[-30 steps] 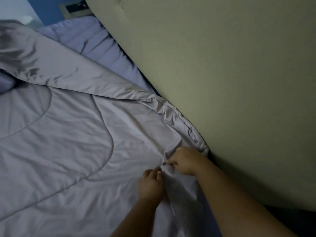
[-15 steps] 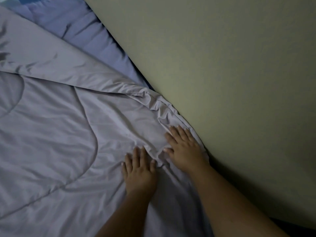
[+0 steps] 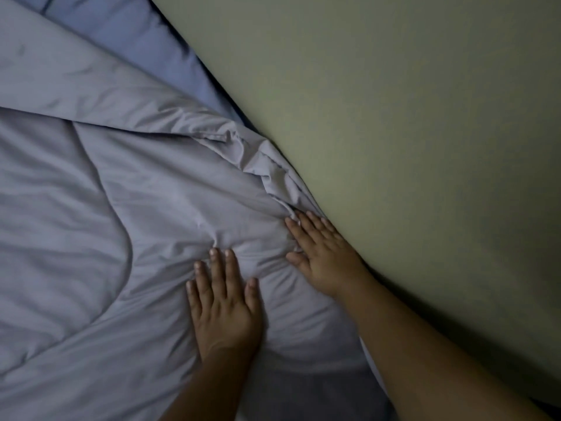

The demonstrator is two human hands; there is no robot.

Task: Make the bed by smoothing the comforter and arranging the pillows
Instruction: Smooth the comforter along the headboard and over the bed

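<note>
I have both hands spread flat, gripping nothing: my left hand (image 3: 224,308) presses palm-down on the pale grey quilted comforter (image 3: 91,238) to pin the cloth, while my right hand (image 3: 318,253) lies open along the edge where it meets the dull yellow-green wall (image 3: 409,132), because that is where the fabric has bunched into a ridge of folds (image 3: 258,165) that I judge needs pushing flat. The comforter covers the bed, its top turned back over the blue sheet (image 3: 145,34), and no pillows are in view.
</note>
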